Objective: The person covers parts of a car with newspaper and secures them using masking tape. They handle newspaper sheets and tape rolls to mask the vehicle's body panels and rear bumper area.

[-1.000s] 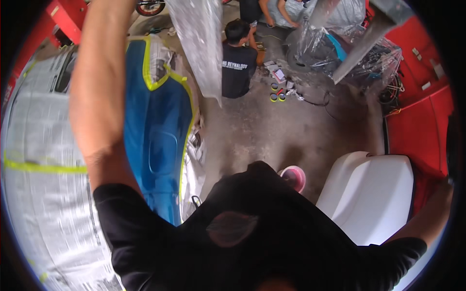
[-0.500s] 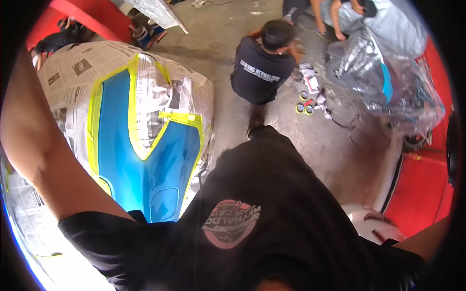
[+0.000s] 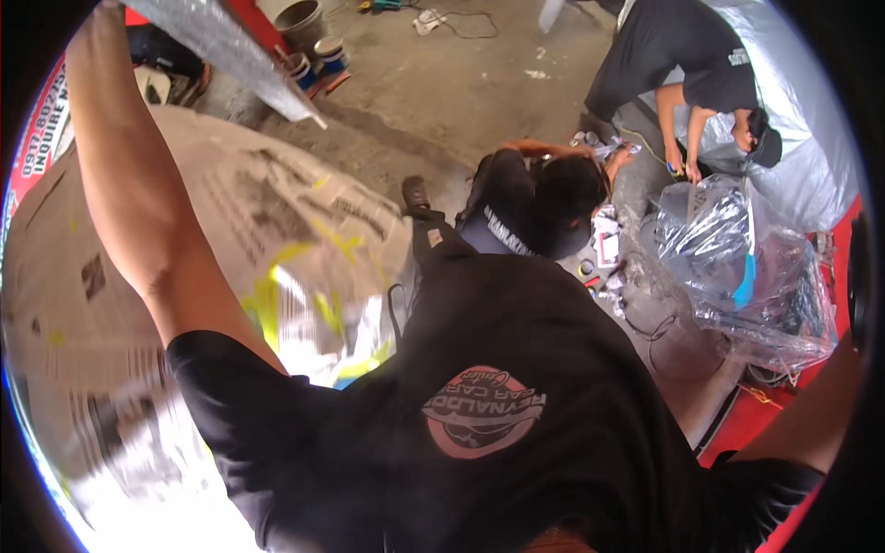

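Observation:
My left arm stretches up along the left side; only the base of my left hand (image 3: 103,20) shows at the top rim, its fingers cut off. Close beside it is one end of a long silvery sheet (image 3: 226,60); I cannot tell whether the hand touches it. Below the arm bulges a rounded body covered in newspaper (image 3: 138,240) with yellow masking tape (image 3: 265,309). A sliver of blue painted panel (image 3: 353,376) peeks out beside my shirt. My right upper arm (image 3: 802,419) runs out at the right rim, with its hand out of view.
A co-worker (image 3: 530,207) crouches ahead, near tape rolls (image 3: 587,267). Another person (image 3: 682,74) bends over at the upper right, hands near a plastic-wrapped object (image 3: 710,267). A silver cover (image 3: 811,120) hangs behind. Paint cans (image 3: 330,53) and a bucket (image 3: 300,23) stand at the back left.
My view has shifted and turned; my left arm now reaches higher. The blue panel is mostly hidden behind my body. The bending person shows more fully, and the silvery sheet appears larger.

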Demonstrator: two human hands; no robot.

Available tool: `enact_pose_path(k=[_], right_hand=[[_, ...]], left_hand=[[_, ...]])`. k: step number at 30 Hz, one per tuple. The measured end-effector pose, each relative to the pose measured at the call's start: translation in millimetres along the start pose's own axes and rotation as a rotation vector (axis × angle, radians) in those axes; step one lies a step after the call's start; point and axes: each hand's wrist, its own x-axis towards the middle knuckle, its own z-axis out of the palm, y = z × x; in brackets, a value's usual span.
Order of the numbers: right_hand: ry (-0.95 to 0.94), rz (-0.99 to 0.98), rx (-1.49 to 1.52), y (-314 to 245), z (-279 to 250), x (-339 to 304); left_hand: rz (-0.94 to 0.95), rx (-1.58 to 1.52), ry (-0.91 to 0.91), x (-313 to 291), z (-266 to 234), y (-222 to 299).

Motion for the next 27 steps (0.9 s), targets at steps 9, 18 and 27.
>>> enact_pose_path(k=[9, 18, 27], right_hand=[[-0.292, -0.008, -0.020, 2, 192, 398], [-0.357, 0.075, 0.098, 85, 333, 536], [-0.206, 0.214, 0.165, 235, 402, 519]], left_hand=[[0.068, 0.126, 0.397, 156, -144, -108], [-0.287, 0.107, 0.453, 245, -224, -295], [-0.604, -0.194, 0.544, 274, -279, -372]])
